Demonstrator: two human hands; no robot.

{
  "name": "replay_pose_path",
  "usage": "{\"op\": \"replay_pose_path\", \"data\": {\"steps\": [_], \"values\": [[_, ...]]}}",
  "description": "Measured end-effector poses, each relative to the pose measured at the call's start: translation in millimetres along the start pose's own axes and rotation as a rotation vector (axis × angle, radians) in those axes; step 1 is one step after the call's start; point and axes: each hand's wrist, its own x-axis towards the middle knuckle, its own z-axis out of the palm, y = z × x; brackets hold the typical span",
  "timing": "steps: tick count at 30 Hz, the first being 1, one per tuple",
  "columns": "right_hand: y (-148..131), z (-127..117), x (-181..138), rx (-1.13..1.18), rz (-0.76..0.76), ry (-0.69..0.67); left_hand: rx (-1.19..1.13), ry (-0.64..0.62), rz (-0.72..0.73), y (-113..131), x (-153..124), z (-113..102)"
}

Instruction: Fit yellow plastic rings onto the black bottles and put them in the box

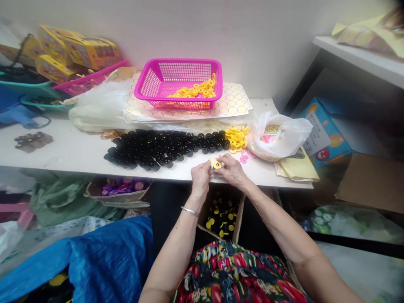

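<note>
My left hand [200, 174] and my right hand [231, 169] meet at the front edge of the white table [69, 151]. Both pinch one small yellow ring piece [216, 164] between their fingertips. A silver bangle sits on my left wrist. Just behind the hands lies a wide bed of small black round parts [158, 147], with a heap of yellow rings [236, 138] at its right end. Below the table edge, an open cardboard box [222, 216] holds black and yellow pieces.
A pink basket [178, 82] with yellow rings stands on sticker sheets [233, 101] at the back. A white plastic bag [280, 134] lies right, yellow boxes [78, 50] far left. A blue bag [104, 256] sits by my left knee, a shelf [356, 59] at right.
</note>
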Motion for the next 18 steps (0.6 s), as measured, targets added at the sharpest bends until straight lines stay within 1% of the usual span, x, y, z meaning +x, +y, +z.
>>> {"op": "replay_pose_path", "data": {"steps": [7,11,13,15,18], "values": [[9,8,-1,0.157,0.027,0.011,0.05,-0.078,0.054,-2,-4,10],[14,12,-3,0.287,0.051,0.063,0.064,-0.084,0.08,-6,-4,10],[14,12,-4,0.38,0.083,0.065,0.065,-0.079,0.098,-9,-3,10],[13,12,-4,0.508,0.14,0.04,0.077,-0.071,0.115,-10,-1,10],[8,13,-3,0.698,0.297,0.03,0.112,-0.055,0.128,-12,-1,11]]}}
